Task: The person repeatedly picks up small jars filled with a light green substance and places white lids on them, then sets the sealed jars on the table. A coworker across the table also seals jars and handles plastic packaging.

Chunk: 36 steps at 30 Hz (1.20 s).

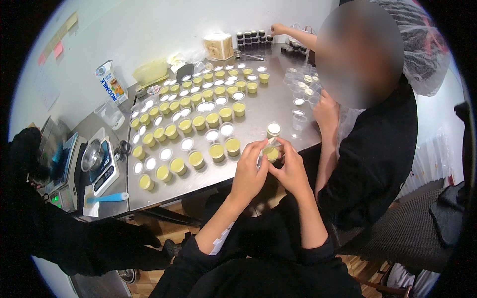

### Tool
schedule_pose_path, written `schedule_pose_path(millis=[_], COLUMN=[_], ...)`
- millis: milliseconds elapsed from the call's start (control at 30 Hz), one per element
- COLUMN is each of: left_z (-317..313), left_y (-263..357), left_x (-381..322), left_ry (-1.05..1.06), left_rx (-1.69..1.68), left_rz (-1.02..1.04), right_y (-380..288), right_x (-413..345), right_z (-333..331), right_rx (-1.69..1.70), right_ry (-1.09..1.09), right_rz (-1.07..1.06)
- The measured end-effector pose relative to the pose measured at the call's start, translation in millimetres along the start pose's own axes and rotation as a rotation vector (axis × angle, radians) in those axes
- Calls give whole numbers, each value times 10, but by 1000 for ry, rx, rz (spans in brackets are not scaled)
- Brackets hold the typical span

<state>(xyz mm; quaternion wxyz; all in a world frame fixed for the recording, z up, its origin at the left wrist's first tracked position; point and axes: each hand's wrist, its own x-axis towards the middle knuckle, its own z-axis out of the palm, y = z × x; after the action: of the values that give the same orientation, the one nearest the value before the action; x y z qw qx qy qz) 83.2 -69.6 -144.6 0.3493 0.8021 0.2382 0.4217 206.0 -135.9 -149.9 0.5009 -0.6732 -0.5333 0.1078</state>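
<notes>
Between my left hand and my right hand is a small clear plastic cup of green filling, held in front of the table's near edge. The fingers of both hands wrap its sides. A small pale piece shows at my fingertips above the cup; I cannot tell what it is. Just beyond stands a cup whose lid bears a white round label. To the left, rows of open green-filled cups stand on the steel table, with hinged white-labelled lids folded back.
At right sits a co-worker, one hand near clear empty cups, the other reaching toward stacked dark-filled cups. At left are a digital scale with a steel bowl, a blue spatula, a milk carton and another person.
</notes>
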Motion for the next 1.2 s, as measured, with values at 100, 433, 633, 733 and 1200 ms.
schedule_pose_path(millis=[100, 433, 633, 733, 1200], left_z=[-46, 0, 31, 29, 11], left_y=[-35, -154, -188, -195, -235], left_x=[-41, -55, -17, 3, 117], left_ry=[-32, -17, -20, -67, -126], left_rx=[127, 378, 450, 494, 355], left_rz=[72, 275, 311, 321, 337], right_y=[12, 173, 228, 245, 244], right_x=[3, 24, 127, 187, 292], right_z=[36, -88, -180, -192, -310], right_rx=[-31, -36, -140, -152, -130], right_ry=[20, -53, -28, -30, -76], right_rz=[-4, -159, -405, -462, -453])
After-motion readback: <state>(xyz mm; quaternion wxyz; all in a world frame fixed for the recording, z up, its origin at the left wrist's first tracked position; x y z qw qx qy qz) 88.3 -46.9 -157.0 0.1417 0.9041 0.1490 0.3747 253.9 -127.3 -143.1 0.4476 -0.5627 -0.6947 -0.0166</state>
